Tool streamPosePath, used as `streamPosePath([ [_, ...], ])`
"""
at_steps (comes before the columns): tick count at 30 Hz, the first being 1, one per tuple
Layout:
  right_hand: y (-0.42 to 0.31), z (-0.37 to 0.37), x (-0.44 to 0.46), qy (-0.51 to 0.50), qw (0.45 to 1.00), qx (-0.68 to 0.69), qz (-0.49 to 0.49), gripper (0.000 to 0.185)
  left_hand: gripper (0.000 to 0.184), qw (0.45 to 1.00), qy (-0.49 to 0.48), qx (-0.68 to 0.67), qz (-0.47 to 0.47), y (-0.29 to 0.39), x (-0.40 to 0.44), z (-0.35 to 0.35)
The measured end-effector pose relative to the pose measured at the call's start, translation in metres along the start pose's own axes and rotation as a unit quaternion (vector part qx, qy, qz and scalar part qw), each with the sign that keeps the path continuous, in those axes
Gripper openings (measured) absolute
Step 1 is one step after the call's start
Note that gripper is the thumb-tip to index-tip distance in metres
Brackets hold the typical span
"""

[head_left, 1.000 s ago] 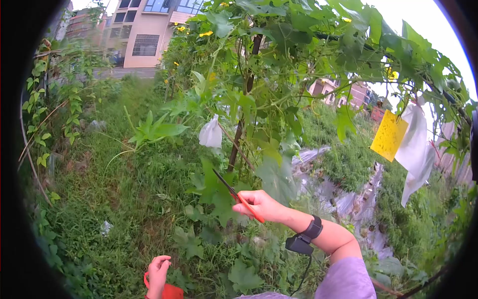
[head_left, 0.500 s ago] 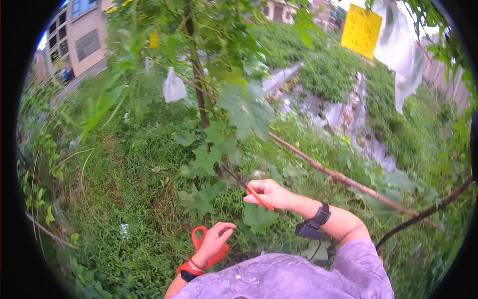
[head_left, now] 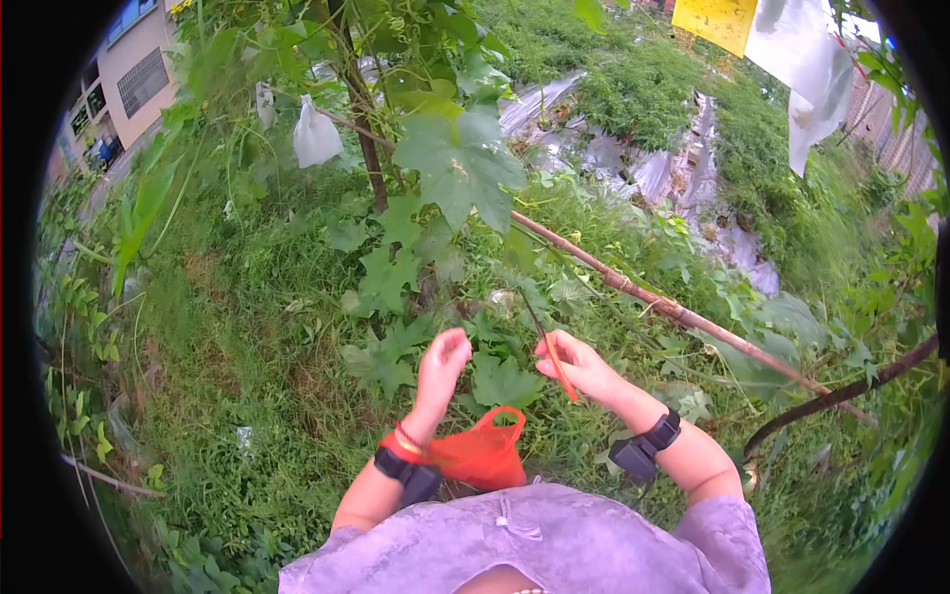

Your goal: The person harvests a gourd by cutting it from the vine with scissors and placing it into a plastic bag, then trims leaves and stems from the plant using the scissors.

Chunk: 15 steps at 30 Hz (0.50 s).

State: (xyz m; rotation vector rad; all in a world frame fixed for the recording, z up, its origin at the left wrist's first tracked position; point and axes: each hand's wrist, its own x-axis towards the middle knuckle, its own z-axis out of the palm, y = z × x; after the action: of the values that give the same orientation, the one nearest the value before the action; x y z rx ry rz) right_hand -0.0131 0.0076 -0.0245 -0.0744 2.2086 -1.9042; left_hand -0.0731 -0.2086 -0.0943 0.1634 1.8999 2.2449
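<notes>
The right hand (head_left: 584, 372) grips orange-handled scissors (head_left: 565, 378), blade tips blurring into foliage. The left hand (head_left: 441, 374) curls, whether around anything I cannot tell; the red plastic bag (head_left: 487, 457) at its wrist conceals any contents.

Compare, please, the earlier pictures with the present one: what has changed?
The left hand has come up from the bottom edge, nearer to the right hand. The view has tipped down, so the white pouch appears higher. Nothing was visibly taken or let go: the right hand still holds the orange-handled tool, and the red bag remains by the left wrist.
</notes>
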Motion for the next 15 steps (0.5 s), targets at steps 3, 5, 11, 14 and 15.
streamPosePath([
  [3, 0.011, 0.001, 0.016, -0.006, 0.998, 0.051, 0.021, 0.027, 0.053, 0.995, 0.076, 0.050, 0.035, 0.017, 0.047, 0.006],
  [5, 0.016, 0.005, 0.022, 0.024, 0.996, 0.077, 0.043, 0.027, 0.061, 0.992, 0.094, 0.072, 0.035, 0.028, 0.075, 0.018],
  [11, 0.045, 0.009, 0.063, 0.100, 0.987, -0.123, 0.033, 0.040, 0.034, 0.996, 0.091, 0.007, 0.002, 0.060, 0.150, 0.034],
  [14, 0.049, 0.009, 0.098, 0.156, 0.955, -0.250, 0.015, 0.049, 0.012, 0.994, 0.072, -0.055, 0.061, 0.093, 0.152, 0.013],
  [15, 0.044, 0.010, 0.112, 0.195, 0.928, -0.313, -0.046, 0.048, 0.012, 0.990, 0.069, -0.108, 0.062, 0.103, 0.151, 0.001],
])
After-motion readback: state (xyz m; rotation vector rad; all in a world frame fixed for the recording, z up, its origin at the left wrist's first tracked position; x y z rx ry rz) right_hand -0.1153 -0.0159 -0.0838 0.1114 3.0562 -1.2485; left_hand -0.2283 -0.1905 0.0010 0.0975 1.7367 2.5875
